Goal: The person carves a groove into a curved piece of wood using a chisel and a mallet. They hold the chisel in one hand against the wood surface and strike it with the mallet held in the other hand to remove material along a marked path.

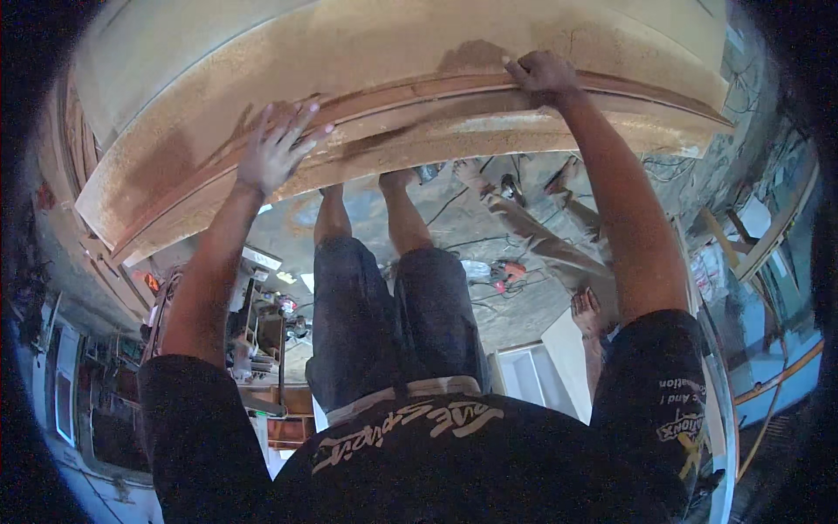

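A large tan wooden board [367, 52] spreads in front of me, with sawdust-like grains over its near part. Along it runs a long, thin reddish-brown wooden strip [419, 91], which looks curved in this view. My left hand [278, 150] lies on the strip toward the left, fingers spread and stretched out. Farther right, my right hand [546, 79] has its fingers curled over the strip and grips it. The undersides of both hands are hidden, and dark shadows fall on the board beside them.
Another person's legs [532, 231] and hand [589, 313] show to my right. Cables and a red tool [513, 272] lie on the grey floor [463, 223]. Cluttered shelves [262, 327] stand at the left; timber pieces [768, 236] lean at the right.
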The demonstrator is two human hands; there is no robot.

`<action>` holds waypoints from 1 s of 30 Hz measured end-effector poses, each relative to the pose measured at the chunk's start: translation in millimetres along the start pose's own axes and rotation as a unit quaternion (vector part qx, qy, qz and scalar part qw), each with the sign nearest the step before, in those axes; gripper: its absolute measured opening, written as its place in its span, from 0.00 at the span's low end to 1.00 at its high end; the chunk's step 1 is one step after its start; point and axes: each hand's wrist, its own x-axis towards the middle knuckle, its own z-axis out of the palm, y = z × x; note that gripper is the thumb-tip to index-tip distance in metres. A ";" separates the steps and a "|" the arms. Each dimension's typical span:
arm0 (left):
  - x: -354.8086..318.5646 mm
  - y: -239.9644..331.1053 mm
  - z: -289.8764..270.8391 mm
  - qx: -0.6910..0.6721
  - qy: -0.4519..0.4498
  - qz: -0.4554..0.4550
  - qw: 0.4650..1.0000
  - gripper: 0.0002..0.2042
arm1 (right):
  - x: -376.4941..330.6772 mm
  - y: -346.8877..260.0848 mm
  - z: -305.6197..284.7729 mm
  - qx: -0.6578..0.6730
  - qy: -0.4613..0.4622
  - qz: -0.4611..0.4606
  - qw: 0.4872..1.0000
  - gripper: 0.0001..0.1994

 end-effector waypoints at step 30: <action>-19.4 6.6 3.4 -0.100 -0.093 -0.099 0.986 0.38 | 14.3 6.0 28.2 -0.004 -0.035 0.015 0.999 0.19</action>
